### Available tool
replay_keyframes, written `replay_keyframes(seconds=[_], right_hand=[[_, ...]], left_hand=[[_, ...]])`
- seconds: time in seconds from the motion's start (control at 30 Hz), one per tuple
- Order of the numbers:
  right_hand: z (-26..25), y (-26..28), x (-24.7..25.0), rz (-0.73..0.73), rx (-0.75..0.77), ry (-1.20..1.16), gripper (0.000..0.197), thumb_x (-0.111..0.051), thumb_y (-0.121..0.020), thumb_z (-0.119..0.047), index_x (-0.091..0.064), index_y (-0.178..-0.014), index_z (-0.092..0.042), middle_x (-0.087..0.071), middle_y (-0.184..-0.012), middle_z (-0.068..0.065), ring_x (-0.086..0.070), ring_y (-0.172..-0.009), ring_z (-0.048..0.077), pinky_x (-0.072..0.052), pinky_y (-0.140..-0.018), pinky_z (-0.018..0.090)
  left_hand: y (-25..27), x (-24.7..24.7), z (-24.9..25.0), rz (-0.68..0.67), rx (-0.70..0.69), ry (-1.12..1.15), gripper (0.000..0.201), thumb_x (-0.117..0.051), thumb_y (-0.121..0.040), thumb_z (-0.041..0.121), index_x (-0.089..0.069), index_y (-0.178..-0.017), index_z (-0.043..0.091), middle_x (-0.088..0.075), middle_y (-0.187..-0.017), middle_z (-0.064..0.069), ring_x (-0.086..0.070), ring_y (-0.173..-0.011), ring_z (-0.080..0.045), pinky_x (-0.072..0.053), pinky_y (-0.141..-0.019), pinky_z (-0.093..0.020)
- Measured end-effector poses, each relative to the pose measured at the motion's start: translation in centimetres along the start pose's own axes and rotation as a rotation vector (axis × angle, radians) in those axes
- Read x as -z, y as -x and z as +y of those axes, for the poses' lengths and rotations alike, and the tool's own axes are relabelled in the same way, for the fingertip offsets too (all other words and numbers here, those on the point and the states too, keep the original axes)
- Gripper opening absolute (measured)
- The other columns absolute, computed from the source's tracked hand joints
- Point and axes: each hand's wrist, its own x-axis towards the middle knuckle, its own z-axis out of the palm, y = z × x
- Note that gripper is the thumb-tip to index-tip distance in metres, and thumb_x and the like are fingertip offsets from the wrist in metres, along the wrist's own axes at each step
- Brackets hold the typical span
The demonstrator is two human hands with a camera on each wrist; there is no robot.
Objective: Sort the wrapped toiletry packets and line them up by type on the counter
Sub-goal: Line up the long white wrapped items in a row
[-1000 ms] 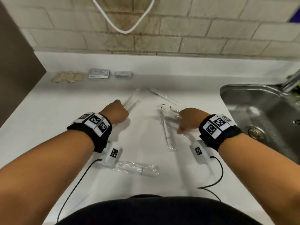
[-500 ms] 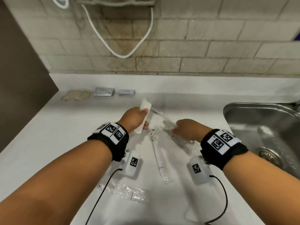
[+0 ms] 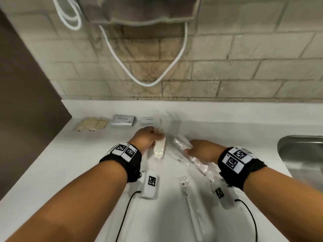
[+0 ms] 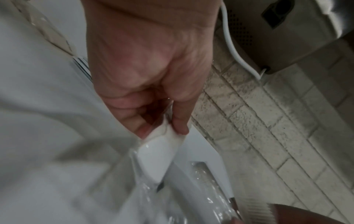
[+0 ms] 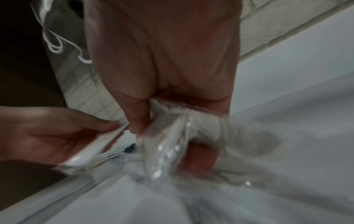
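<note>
Hands [image 3: 146, 138] [image 3: 201, 150] each in pinching grip on packets [image 3: 160, 149] [image 3: 182, 144]

— How do the arms sit?
— Both forearms reach forward side by side, each with a black band at the wrist.
— The left hand [image 3: 147, 137]?
— Knuckles up, fingers curled under, thumb and fingertips pinching a white wrapped packet [image 3: 160, 149].
— And the right hand [image 3: 202, 151]?
— Thumb and curled fingers grip a clear wrapped packet [image 3: 183, 143]. The two hands are close together, not touching.
</note>
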Motion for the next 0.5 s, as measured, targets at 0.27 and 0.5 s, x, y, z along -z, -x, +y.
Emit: replay_keyframes(seconds=[0.27, 0.5], right_hand=[[-1.9, 0.6, -2.8, -0.221, 0.128, -0.164, 0.031, -0.051, -0.095, -0.040, -0.060, -0.083, -0.013, -0.065, -0.090, 0.012, -0.056, -0.080, 0.018, -0.047, -0.080, 0.036], [-1.9, -2.8, 2.7, 0.016, -0.137, -0.061, 0.036, -0.047, -0.097, -0.032, -0.059, -0.111, -0.001, -0.061, -0.097, 0.010, -0.058, -0.097, 0.028, -0.041, -0.070, 0.028]], left_hand=[[-5.0, -1.7, -0.2, -0.010, 0.055, -0.292, 0.030, -0.078, -0.076, 0.025, -0.052, -0.070, 0.010, -0.057, -0.058, -0.007, -0.055, -0.054, -0.023, -0.046, -0.059, -0.031], [-6.5, -2.3, -0.1, 0.028, 0.068, -0.312, 0.031, -0.070, -0.083, 0.022, -0.061, -0.105, 0.003, -0.068, -0.098, -0.018, -0.066, -0.079, -0.025, -0.060, -0.077, -0.038]])
